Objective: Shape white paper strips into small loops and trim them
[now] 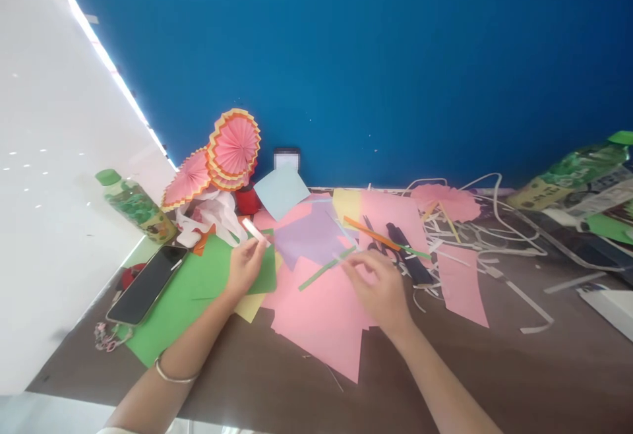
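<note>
My left hand (pixel 244 264) is closed in a pinch on a short pale pink paper strip (pixel 256 231), held over the green paper sheet (pixel 198 282). My right hand (pixel 380 287) hovers over the pink paper sheets (pixel 321 315) with its fingers curled; its fingertips touch the end of a thin green paper strip (pixel 326 268). I cannot make out whether that strip is gripped. An orange strip (pixel 370 233) and black scissors (pixel 408 256) lie just beyond the right hand. A purple sheet (pixel 309 236) lies between the hands.
Folded pink paper fans (pixel 232 147) stand at the back left by a green-capped bottle (pixel 136 203). A phone (pixel 147 283) lies on the green sheet. White paper offcuts and cables (pixel 475 236) clutter the right. A second bottle (pixel 568 173) lies at far right.
</note>
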Demonstrator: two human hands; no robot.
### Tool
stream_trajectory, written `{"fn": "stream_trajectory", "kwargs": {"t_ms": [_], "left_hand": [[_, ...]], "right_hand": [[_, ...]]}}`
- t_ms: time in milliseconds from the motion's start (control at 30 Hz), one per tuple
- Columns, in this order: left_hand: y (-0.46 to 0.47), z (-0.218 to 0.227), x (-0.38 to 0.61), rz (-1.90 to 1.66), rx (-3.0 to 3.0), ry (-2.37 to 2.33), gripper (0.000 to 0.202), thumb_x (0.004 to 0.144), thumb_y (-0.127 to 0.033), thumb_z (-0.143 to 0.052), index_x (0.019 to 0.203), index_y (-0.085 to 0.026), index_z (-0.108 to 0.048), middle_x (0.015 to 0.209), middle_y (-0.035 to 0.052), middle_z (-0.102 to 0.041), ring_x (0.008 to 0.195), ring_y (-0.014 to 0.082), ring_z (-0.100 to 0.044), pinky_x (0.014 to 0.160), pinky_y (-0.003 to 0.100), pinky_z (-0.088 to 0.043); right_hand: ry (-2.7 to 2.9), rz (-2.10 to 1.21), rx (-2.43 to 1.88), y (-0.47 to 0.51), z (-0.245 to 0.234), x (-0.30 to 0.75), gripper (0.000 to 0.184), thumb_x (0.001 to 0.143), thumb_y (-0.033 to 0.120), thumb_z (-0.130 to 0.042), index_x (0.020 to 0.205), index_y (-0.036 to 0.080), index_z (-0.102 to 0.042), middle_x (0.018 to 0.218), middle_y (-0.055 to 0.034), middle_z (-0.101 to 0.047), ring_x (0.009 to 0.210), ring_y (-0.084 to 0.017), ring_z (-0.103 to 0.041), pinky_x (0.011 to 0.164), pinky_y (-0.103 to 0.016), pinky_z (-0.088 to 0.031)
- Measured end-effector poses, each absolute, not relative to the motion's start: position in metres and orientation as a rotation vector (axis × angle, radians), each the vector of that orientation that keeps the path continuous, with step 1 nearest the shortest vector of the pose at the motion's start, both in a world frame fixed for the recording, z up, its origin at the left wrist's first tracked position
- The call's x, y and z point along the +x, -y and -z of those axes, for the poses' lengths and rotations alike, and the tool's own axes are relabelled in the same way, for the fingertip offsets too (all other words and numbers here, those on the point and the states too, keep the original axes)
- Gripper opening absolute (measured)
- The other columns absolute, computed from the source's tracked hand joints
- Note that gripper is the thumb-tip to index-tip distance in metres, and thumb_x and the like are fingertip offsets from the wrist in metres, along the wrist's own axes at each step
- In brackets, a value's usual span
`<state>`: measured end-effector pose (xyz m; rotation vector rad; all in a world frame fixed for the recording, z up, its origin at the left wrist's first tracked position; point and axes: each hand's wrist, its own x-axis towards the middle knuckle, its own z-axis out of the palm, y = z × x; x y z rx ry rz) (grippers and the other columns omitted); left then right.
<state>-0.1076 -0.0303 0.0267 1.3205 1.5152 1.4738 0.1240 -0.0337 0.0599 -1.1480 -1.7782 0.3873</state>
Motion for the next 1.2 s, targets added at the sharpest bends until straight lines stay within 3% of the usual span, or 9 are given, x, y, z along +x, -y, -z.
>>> {"fn": "stream_trajectory", "kwargs": {"t_ms": [67,133,233,300,533,700,967,1200], "left_hand": [[0.023,-0.021,-0.118,-1.225,1.682,-1.675,0.025,0.079,-0.036,-0.05,0.075,-0.017,-0.065,0.077,0.0066,-0.066,0.084,0.0227,-0.059,0.08,0.034,-0.043],[0.021,-0.016,-0.122,-1.001,1.997,-1.827,0.023,0.081,-0.029,-0.045,0.081,-0.016,-0.064,0.075,0.0086,-0.063,0.083,0.0251,-0.056,0.076,0.036,-0.042],[0.027,-0.016,-0.117,-0.903,2.258,-2.004,0.028,0.079,-0.022,-0.046,0.104,-0.014,-0.056,0.092,0.0122,-0.06,0.092,0.0277,-0.052,0.078,0.04,-0.039],[0.034,-0.018,-0.11,-0.917,2.336,-1.989,0.032,0.077,-0.02,-0.048,0.108,-0.015,-0.053,0.1,0.012,-0.057,0.093,0.0266,-0.05,0.08,0.039,-0.039],[0.054,-0.014,-0.068,-0.738,2.197,-1.692,0.015,0.075,-0.025,-0.052,0.086,-0.017,-0.059,0.087,0.0081,-0.055,0.085,0.0227,-0.051,0.075,0.037,-0.041],[0.054,-0.006,-0.06,-0.782,2.002,-1.609,0.009,0.074,-0.018,-0.051,0.074,-0.017,-0.06,0.085,0.0059,-0.055,0.084,0.0199,-0.052,0.077,0.036,-0.041],[0.055,0.003,-0.063,-0.859,2.041,-1.695,0.013,0.076,-0.019,-0.05,0.086,-0.015,-0.057,0.091,0.0079,-0.051,0.085,0.0211,-0.051,0.074,0.037,-0.043],[0.055,-0.003,-0.061,-0.898,1.901,-1.662,0.011,0.076,-0.023,-0.051,0.073,-0.016,-0.059,0.081,0.0058,-0.055,0.081,0.0204,-0.052,0.074,0.036,-0.042]], "right_hand": [[1.537,-0.481,-1.133,0.028,-0.062,0.133,0.008,0.073,0.031,-0.061,0.072,0.022,-0.061,0.075,-0.0028,-0.064,0.078,-0.02,-0.058,0.072,-0.037,-0.046],[1.375,-0.615,-1.092,0.024,-0.064,0.137,0.012,0.071,0.03,-0.064,0.08,0.022,-0.064,0.084,-0.0039,-0.065,0.088,-0.022,-0.059,0.077,-0.039,-0.048],[1.219,-0.809,-1.04,0.019,-0.062,0.138,0.024,0.067,0.026,-0.069,0.09,0.022,-0.064,0.094,-0.0039,-0.066,0.091,-0.022,-0.061,0.082,-0.042,-0.049],[1.144,-0.894,-1.029,0.015,-0.058,0.136,0.03,0.064,0.024,-0.071,0.093,0.022,-0.063,0.098,-0.0044,-0.066,0.089,-0.021,-0.062,0.082,-0.043,-0.049],[1.063,-1.054,-1.022,0.007,-0.039,0.129,0.033,0.06,0.023,-0.073,0.092,0.021,-0.063,0.092,-0.0042,-0.066,0.08,-0.018,-0.063,0.079,-0.041,-0.05],[1.088,-1.148,-1.059,0.011,-0.029,0.118,0.032,0.059,0.023,-0.073,0.09,0.02,-0.062,0.09,-0.0045,-0.065,0.076,-0.017,-0.061,0.076,-0.038,-0.051],[1.001,-1.369,-0.995,0.013,-0.016,0.104,0.035,0.059,0.022,-0.073,0.091,0.02,-0.061,0.096,-0.0044,-0.061,0.082,-0.016,-0.06,0.079,-0.034,-0.05],[0.973,-1.497,-0.955,0.009,-0.009,0.103,0.033,0.058,0.023,-0.073,0.09,0.022,-0.062,0.093,-0.0031,-0.064,0.08,-0.015,-0.061,0.074,-0.032,-0.051]]}}
